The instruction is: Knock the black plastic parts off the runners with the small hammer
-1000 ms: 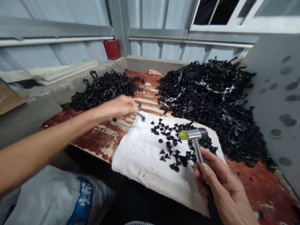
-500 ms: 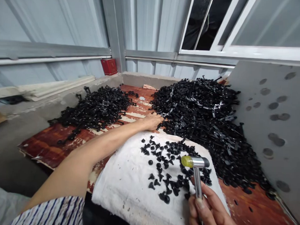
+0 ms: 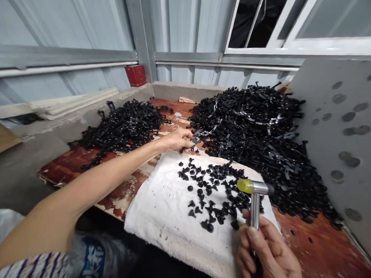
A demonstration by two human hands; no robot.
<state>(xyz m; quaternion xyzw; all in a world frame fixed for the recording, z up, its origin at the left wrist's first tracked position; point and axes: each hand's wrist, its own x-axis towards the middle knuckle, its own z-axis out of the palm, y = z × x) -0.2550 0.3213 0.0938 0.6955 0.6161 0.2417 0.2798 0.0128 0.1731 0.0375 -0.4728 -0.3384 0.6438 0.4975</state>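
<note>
My right hand (image 3: 268,249) is wrapped round the handle of a small mallet (image 3: 255,202), whose head has a yellow face and a black face. The mallet stands upright above a folded white cloth (image 3: 159,203). Many small black mushroom-shaped plastic pieces (image 3: 216,182) lie scattered on the cloth. Beyond its far edge, my left hand (image 3: 179,139) has its fingers closed on a dark plastic part (image 3: 195,138) beside the big black pile. The exact shape of that part is hard to make out.
A large heap of black parts on strips (image 3: 249,129) covers the right of the worn red board (image 3: 65,165). A smaller heap (image 3: 128,127) lies on the left. A spotted grey panel (image 3: 340,132) stands at the right, and a red box (image 3: 135,75) sits in the back corner.
My left hand has drawn back slightly left from the big pile, and a dark part now shows at its fingertips. The mallet has moved a little to the right and up.
</note>
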